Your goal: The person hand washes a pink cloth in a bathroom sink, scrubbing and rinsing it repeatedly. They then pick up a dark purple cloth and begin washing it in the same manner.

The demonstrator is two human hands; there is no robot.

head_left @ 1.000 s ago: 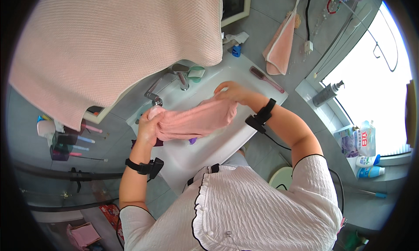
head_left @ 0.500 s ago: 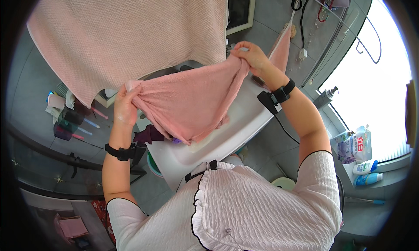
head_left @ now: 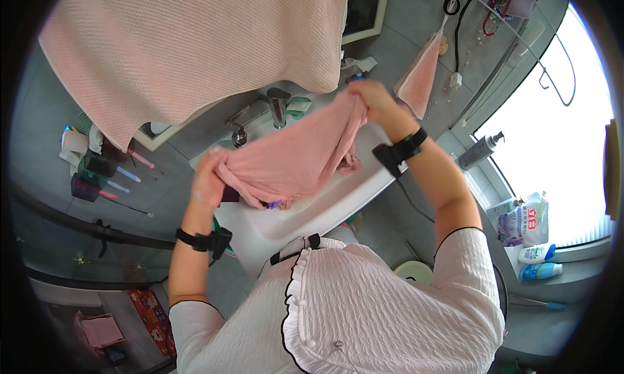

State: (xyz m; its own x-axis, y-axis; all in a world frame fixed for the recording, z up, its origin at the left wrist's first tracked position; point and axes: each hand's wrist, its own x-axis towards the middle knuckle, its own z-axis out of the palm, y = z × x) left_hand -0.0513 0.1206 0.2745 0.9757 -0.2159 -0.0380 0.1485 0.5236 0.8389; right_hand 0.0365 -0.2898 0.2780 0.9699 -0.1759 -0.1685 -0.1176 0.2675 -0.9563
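Cloth (head_left: 292, 153), pink and plush-looking, hangs between two bare hands at the middle of the frame, above a white washbasin (head_left: 266, 226). Whether it is a towel or a garment cannot be told.

The likeliest trouble is a corner slipping free: each hand seems to have only a bunched end, and a damp or heavy cloth could slide out and drop into the basin. Its upper edge spans the space just below the chrome faucet (head_left: 278, 107) and the spray head (head_left: 239, 136), near upper centre, so a wide swing could catch on either. A hard pull sideways could also drag along the small purple item (head_left: 273, 205) showing at the lower left hem; whether the two are joined is unclear.

At centre left, the left hand (head_left: 209, 179) has its fingers curled in around the cloth's gathered left end, the fabric fanning out rightward from the fingertips. Right of upper centre, the right hand (head_left: 380, 101) is slightly blurred; its thumb and fingers appear to pinch the upper right corner, which sits higher than the left end. The rest of the cloth sags in folds below and between both grips.
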